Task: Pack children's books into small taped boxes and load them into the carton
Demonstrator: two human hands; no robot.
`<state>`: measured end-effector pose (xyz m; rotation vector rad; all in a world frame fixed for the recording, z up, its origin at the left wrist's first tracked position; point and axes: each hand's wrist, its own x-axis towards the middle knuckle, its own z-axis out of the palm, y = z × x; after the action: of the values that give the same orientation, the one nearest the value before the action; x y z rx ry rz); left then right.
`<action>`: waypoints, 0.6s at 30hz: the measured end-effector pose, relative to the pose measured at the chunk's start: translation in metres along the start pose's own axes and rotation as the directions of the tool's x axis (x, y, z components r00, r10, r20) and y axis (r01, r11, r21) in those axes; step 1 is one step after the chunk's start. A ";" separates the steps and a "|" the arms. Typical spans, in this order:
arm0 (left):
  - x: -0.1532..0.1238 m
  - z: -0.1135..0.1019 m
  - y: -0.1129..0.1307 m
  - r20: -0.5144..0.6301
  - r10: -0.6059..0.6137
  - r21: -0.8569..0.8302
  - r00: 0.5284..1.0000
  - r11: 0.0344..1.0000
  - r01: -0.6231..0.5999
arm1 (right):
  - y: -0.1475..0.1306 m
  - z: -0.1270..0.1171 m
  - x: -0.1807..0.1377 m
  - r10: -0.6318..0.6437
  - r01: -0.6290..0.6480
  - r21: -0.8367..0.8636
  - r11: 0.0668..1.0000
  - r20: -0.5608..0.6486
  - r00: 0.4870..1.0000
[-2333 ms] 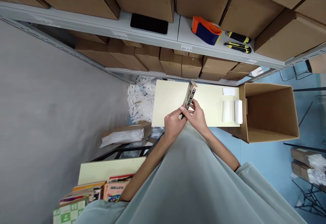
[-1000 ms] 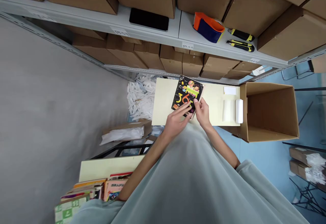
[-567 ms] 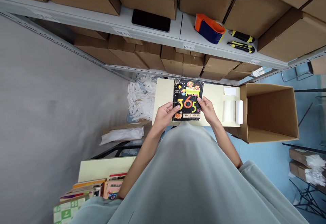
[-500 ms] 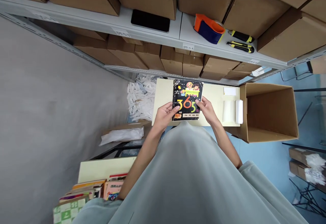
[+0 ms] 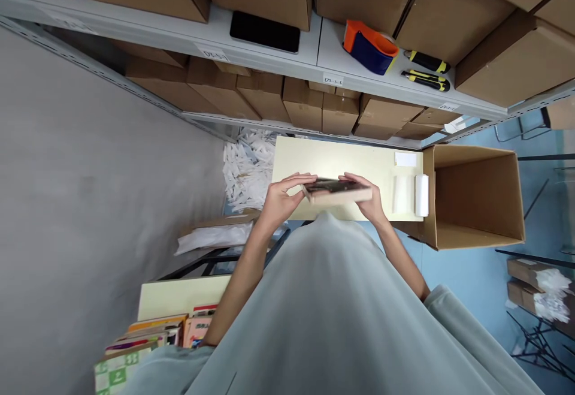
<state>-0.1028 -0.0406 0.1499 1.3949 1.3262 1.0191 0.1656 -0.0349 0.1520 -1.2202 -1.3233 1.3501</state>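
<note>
A thick book (image 5: 340,194) is tilted up in front of my body, so its page edge faces me and its dark cover is seen at a steep slant. My left hand (image 5: 283,199) grips its left end, fingers along the top and thumb below. At the other end my right hand (image 5: 369,198) holds it, partly hidden behind the book. Under it lies the pale yellow tabletop (image 5: 323,154). The book is slightly blurred.
An open cardboard box (image 5: 476,197) stands right of the table, near a white roll (image 5: 421,195) and a white label pad (image 5: 405,159). Shelves ahead carry boxes, a phone (image 5: 265,32), a tape dispenser (image 5: 371,47) and cutters (image 5: 426,71). Books (image 5: 153,335) lie lower left.
The book has turned from lying with its front cover facing me to edge-on, its page edge now toward me. Both hands have shifted their hold to its ends.
</note>
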 end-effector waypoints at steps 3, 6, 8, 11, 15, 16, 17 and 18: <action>-0.005 0.002 0.001 0.030 -0.196 -0.158 0.980 0.967 0.198 | 0.003 0.005 0.001 0.119 -0.119 0.003 0.993 -0.068 0.991; -0.008 0.004 0.000 0.066 -0.266 -0.250 0.962 0.929 0.274 | 0.002 0.008 0.006 0.157 -0.157 0.009 0.988 -0.083 0.984; -0.008 0.004 -0.001 0.028 -0.282 -0.245 0.959 0.928 0.280 | 0.002 0.007 0.009 0.179 -0.181 -0.013 0.983 -0.089 0.980; -0.006 0.002 -0.006 0.006 -0.337 -0.256 0.942 0.910 0.327 | 0.008 0.006 0.014 0.355 -0.355 0.006 0.935 -0.036 0.934; -0.004 0.001 -0.015 0.056 -0.454 -0.328 0.889 0.833 0.446 | 0.022 0.012 0.015 0.611 -0.616 0.046 0.786 0.098 0.786; -0.004 -0.001 -0.018 0.050 -0.481 -0.337 0.875 0.817 0.469 | 0.026 0.015 0.015 0.644 -0.652 0.045 0.757 0.123 0.755; -0.004 -0.003 -0.022 0.041 -0.505 -0.344 0.862 0.803 0.486 | 0.029 0.018 0.015 0.667 -0.678 0.044 0.734 0.140 0.732; -0.004 -0.005 -0.027 0.034 -0.521 -0.350 0.853 0.793 0.499 | 0.033 0.021 0.016 0.682 -0.694 0.045 0.719 0.148 0.716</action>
<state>-0.1146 -0.0445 0.1250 0.6788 1.3854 0.8712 0.1438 -0.0248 0.1175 -1.6764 -0.8677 2.0142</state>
